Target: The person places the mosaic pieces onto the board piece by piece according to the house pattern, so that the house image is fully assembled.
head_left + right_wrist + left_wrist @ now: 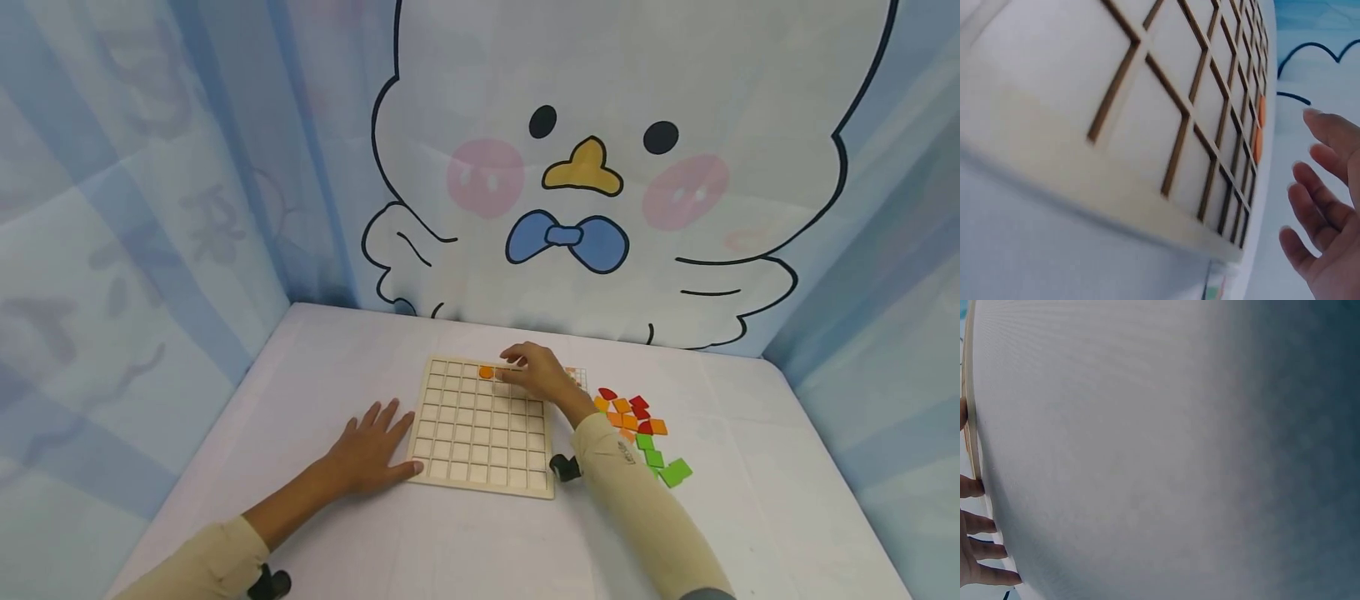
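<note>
A pale wooden grid board (480,429) lies flat on the table. In its far row sits a rounded orange piece (486,372); the right wrist view shows orange (1258,145) at the board's far edge, crossed by a grid line. My right hand (536,371) is over the far right part of the board, thumb beside the orange piece. Its fingers are loosely bent with nothing between them in the right wrist view. My left hand (371,454) rests with spread fingers at the board's left edge, thumb touching the near left corner.
Several red, orange and green pieces (654,458) lie loose right of the board, partly behind the right forearm. A printed card (579,377) shows beyond the right wrist. A curtain with a cartoon bird (585,292) stands behind the white table (780,492).
</note>
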Action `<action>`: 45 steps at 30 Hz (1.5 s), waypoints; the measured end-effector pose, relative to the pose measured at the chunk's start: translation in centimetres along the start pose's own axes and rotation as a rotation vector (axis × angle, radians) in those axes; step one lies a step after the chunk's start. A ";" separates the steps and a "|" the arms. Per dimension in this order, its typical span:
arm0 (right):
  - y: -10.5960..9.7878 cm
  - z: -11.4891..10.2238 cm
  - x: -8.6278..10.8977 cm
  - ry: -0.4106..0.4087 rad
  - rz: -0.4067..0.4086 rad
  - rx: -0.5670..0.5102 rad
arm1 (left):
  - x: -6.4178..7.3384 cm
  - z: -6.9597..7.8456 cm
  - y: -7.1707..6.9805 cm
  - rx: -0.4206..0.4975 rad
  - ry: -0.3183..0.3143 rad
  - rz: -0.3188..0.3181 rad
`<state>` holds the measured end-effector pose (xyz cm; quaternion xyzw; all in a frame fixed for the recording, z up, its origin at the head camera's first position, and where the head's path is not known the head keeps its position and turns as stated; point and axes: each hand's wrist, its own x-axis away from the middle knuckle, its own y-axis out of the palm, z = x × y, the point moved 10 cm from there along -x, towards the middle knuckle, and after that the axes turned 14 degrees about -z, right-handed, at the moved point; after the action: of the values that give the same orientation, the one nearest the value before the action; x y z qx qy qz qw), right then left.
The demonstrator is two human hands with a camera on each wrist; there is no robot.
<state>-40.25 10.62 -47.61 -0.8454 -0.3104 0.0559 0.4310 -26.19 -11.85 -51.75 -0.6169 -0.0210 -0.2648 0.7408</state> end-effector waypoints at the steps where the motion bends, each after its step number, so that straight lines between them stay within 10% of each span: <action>1: -0.3 0.2 0.3 -0.007 -0.002 0.001 | 0.0 0.0 0.0 -0.001 0.000 -0.001; 45: -8.8 11.5 18.1 0.234 0.177 -0.053 | 0.2 0.4 -0.1 0.012 0.000 -0.010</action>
<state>-34.18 32.83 -44.92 -0.8813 -0.1836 -0.0137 0.4352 -25.93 -11.61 -51.53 -0.6122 -0.0259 -0.2685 0.7433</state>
